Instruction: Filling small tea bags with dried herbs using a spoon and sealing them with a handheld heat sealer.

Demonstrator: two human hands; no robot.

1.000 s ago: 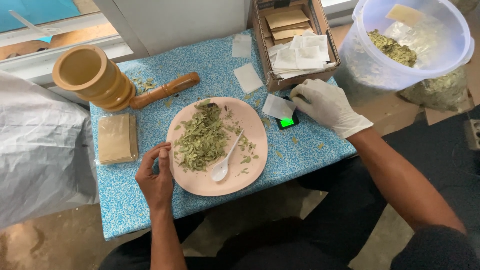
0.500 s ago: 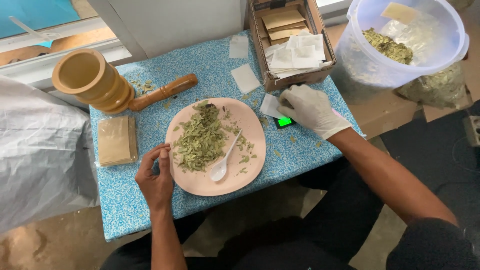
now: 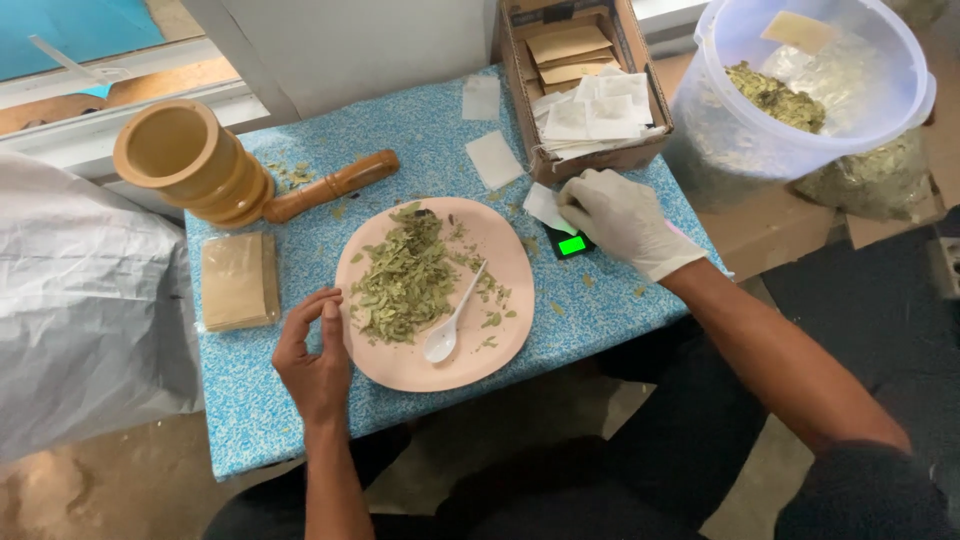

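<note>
- At three o'clock of the pink plate: gloved right hand lying over a small black pocket scale with its green display lit, fingertips curled down onto a white paper sachet on the scale's far end; pinched or merely pressed flat, cannot tell.
- At seven o'clock of the plate: bare left hand resting on the blue speckled tablecloth, fingers loosely curled with thumb and forefinger close together, holding nothing, just touching the plate's rim.
- Step in hand, by judgement: settling a sachet on the scale for weighing; filling apparently not begun.
- Next move likely calls for a steady pinch to hold the thin sachet open and a light hand with the white plastic spoon lying in the plate.
- Dried green leaves: crumbled, flaky, light, heaped left of the spoon, easily scattered.
- At eleven o'clock: turned wooden mortar, smooth and pale; pestle lying beside it.
- At one o'clock: cardboard box of white and brown sachets.
- At two o'clock: translucent plastic tub of more leaves.
- At nine o'clock: flat wrapped stack of brown sachets.
</note>
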